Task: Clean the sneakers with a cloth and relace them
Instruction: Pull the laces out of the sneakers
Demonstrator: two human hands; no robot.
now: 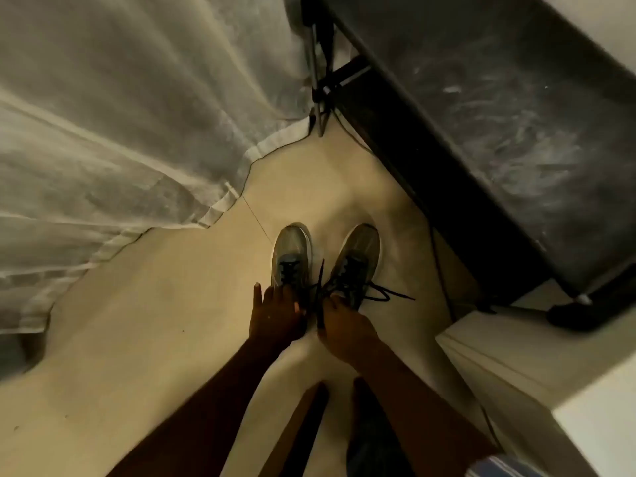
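2 grey mesh sneakers (292,253) side by side on the beige tiled floor (144,339), toes far | left hand (275,316) fingers straight, resting on left sneaker's near end | right hand (346,333) pinching a dark shoelace (320,294) of the right sneaker (358,259) | pale sheer curtain (103,115) far left | dark dusty table (499,115) right

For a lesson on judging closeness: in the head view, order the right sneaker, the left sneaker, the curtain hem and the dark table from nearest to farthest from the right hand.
From the right hand:
1. Right sneaker, just ahead, its lace at the hand.
2. Left sneaker, beside it, under the left hand.
3. Dark table on the right and curtain hem on the left: too close to call.
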